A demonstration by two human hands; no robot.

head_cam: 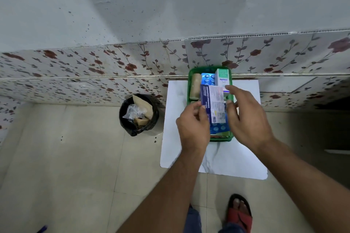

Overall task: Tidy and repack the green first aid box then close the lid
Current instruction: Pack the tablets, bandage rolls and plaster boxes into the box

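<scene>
The green first aid box [191, 81] stands open on a small white table [223, 159] against the wall. Inside it lie a beige bandage roll [195, 86], blue blister packs [208, 78] and a white and green carton [223, 79]. Over the box, both hands hold a blue and white medicated dressings carton [215, 104]. My left hand [193, 128] pinches its left edge. My right hand [248, 117] touches its right side with fingers spread. More blue blister packs [219, 128] show under the carton. No lid is visible.
A black bin [138, 115] lined with a bag and holding paper and plastic waste stands on the tiled floor left of the table. A flowered wall panel runs behind. My foot in a red sandal [240, 213] is below the table's front edge.
</scene>
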